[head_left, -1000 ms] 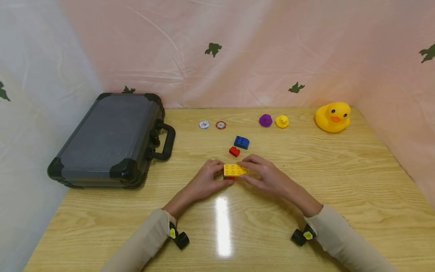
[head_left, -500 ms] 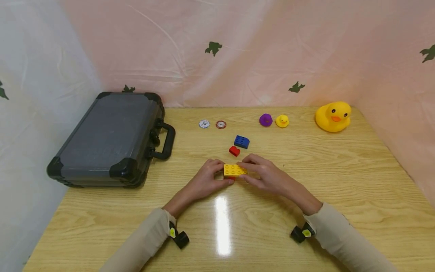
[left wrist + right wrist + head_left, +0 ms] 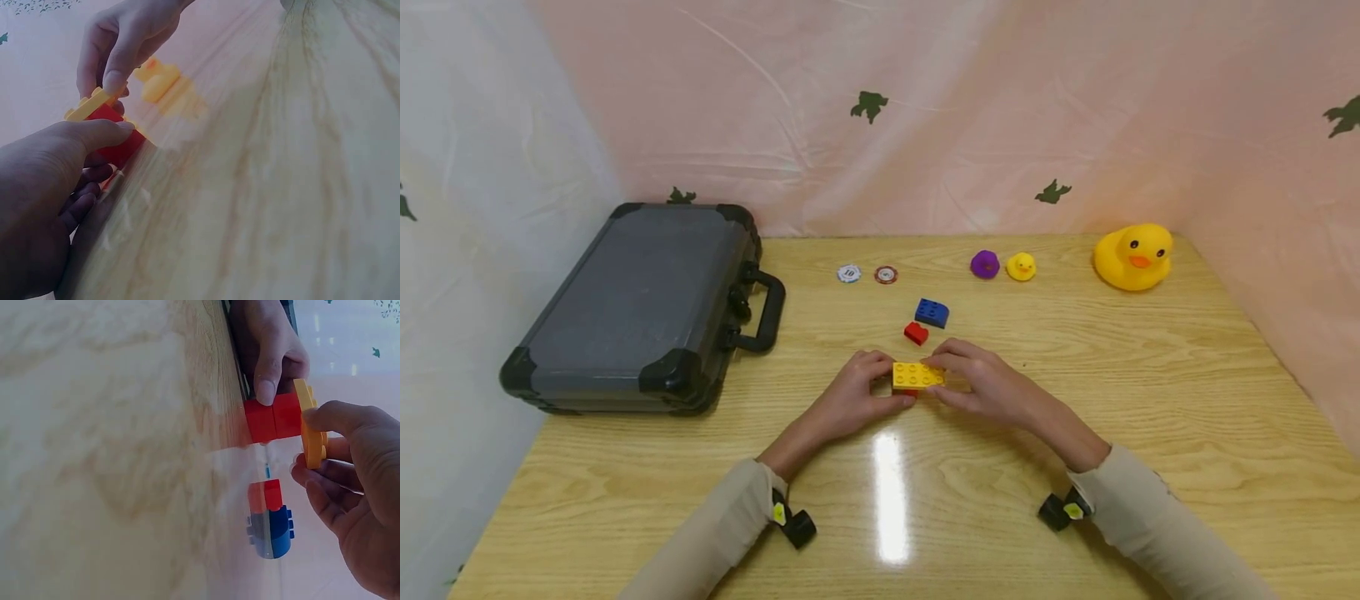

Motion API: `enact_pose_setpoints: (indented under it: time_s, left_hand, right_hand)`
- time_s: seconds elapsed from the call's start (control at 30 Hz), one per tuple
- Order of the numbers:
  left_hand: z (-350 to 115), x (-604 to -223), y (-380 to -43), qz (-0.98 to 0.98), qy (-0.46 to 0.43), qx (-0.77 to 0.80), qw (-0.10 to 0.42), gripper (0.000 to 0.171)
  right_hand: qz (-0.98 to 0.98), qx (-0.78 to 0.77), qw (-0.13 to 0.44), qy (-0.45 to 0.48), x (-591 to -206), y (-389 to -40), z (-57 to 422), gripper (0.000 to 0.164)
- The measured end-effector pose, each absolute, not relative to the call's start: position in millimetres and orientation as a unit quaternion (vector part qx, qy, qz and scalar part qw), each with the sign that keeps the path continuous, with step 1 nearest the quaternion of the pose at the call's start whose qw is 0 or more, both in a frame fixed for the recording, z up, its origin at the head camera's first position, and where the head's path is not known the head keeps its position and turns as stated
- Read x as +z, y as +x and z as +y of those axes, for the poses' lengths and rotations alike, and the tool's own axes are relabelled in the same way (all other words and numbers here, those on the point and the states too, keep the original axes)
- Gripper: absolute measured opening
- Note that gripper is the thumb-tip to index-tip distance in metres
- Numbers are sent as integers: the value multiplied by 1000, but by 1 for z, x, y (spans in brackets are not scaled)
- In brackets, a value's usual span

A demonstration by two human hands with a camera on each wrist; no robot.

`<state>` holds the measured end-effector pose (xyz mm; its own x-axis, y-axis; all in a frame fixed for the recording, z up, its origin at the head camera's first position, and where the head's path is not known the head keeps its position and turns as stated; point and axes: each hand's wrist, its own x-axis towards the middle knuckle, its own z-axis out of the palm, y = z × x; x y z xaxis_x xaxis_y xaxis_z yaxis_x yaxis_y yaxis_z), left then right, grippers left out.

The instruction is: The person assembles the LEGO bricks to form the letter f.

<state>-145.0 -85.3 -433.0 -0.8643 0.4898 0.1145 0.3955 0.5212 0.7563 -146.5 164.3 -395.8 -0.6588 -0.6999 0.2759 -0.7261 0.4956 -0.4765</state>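
Observation:
A yellow toy building brick (image 3: 908, 375), with two rows of studs, lies across the top of red bricks (image 3: 273, 419) that look like two stacked blocks. My left hand (image 3: 857, 398) grips the red bricks, its thumb on their near side. From the right, my right hand (image 3: 988, 385) pinches the yellow brick's overhanging end between thumb and fingers. The right wrist view shows the yellow brick against the top red one; whether it is fully pressed on, I cannot tell. Just beyond the hands lie a small red brick (image 3: 916, 333) and a blue brick (image 3: 932, 312) with a rounded end.
A grey hard case (image 3: 640, 292) with a black handle lies at the left. Along the back are two poker chips, one white (image 3: 848, 273) and one red (image 3: 886, 274), a purple duck (image 3: 985, 264), a small yellow duck (image 3: 1021, 267) and a large yellow duck (image 3: 1132, 258).

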Motion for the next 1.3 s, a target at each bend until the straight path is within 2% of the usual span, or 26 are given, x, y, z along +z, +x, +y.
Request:
enact_pose_setpoints:
  time_s: [0.2, 0.33, 0.5, 0.8, 1.3]
  left_hand:
    - [-86, -434, -145, 873, 250, 415, 60, 30]
    - [-85, -433, -146, 874, 250, 414, 57, 30]
    - [-85, -433, -146, 873, 253, 414, 52, 30]
    - [-85, -435, -146, 871, 256, 416, 47, 31]
    - [-85, -436, -147, 870, 260, 416, 45, 30]
  right_hand:
    - [-869, 305, -7, 389, -395, -150, 164, 40]
    - [-867, 334, -16, 369, -394, -158, 167, 37]
    - [-856, 361, 2, 370, -398, -174, 170, 28]
    - [-857, 353, 34, 373, -409, -197, 165, 26]
    - [-871, 321, 21, 371, -410, -207, 155, 34]
